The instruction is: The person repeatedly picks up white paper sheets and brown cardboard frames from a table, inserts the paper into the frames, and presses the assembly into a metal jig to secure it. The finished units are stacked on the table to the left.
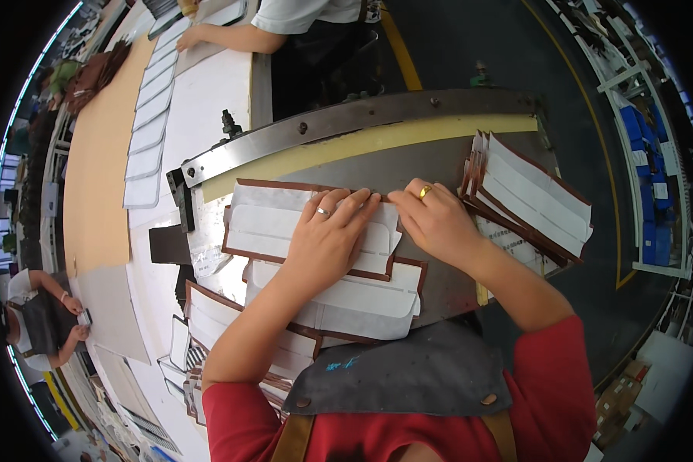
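A white, flat panel (266, 223) with a brown leather-like border, perhaps a wallet part, lies on the metal work plate. My left hand (327, 235), a ring on one finger, rests across it, bent fingertips pressed at its far edge. At the far right corner, thumb and forefinger of my right hand (435, 223) are pinched on the brown border, beside the left fingertips. A similar panel (354, 316) lies partly under this one, closer to me. To the right of my right hand leans a stack of brown-edged panels (531, 192).
A metal bar (362, 115) crosses the far side of the plate, above a yellow strip (408, 135). More panels (212, 312) lie by my left forearm. A row of white pieces (148, 142) lines the left table. A co-worker's arm (231, 37) reaches over the far table.
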Motion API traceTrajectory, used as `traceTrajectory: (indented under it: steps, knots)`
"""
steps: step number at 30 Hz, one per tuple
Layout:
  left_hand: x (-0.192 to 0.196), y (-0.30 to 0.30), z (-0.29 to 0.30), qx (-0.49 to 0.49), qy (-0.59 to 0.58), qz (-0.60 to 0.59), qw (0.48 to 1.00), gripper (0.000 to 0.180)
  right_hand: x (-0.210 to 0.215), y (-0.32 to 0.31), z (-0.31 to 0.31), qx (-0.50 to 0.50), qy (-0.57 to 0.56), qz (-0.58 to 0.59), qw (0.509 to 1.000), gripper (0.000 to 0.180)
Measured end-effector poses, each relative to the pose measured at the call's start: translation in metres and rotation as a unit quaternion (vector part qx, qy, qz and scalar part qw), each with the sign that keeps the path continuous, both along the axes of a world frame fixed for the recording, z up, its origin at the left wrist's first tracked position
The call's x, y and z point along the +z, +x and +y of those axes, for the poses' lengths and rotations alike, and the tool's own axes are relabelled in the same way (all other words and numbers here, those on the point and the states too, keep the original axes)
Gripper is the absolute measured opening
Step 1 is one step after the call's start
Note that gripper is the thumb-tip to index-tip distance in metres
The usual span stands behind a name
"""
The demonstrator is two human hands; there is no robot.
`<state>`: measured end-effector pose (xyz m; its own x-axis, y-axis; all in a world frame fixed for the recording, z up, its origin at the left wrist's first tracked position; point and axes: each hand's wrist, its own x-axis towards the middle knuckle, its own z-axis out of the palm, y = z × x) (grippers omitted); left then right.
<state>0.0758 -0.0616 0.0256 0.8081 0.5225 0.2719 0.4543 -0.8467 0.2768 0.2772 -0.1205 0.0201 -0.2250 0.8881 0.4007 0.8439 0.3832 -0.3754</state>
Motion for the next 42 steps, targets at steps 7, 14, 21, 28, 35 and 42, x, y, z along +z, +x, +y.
traceTrajectory:
  steps: [7, 14, 21, 28, 35, 42]
  knots:
    - [0.000, 0.001, 0.001, 0.000, 0.017, 0.022, 1.000, 0.052, 0.002, 0.001, -0.012, -0.021, -0.037, 0.013, 0.999, 0.021]
    - [0.000, 0.001, -0.001, 0.000, 0.019, 0.020, 1.000, 0.052, -0.003, 0.002, -0.013, -0.011, 0.001, -0.018, 1.000, 0.028]
    - [-0.001, 0.001, 0.000, 0.032, 0.017, 0.016, 0.999, 0.046, 0.005, -0.003, -0.013, -0.009, -0.009, -0.070, 0.997, 0.031]
    - [0.010, -0.027, 0.005, 0.154, 0.085, 0.124, 0.977, 0.039, 0.003, -0.001, -0.022, -0.019, 0.006, -0.127, 0.992, 0.025]
    - [0.020, -0.087, -0.001, 0.238, -0.032, -0.004, 0.971, 0.031, 0.013, -0.016, 0.010, -0.002, -0.009, -0.031, 0.999, 0.026]
    - [0.011, -0.056, -0.063, 0.163, 0.008, 0.059, 0.985, 0.045, -0.015, -0.096, 0.099, 0.010, -0.125, 0.023, 0.992, 0.026]
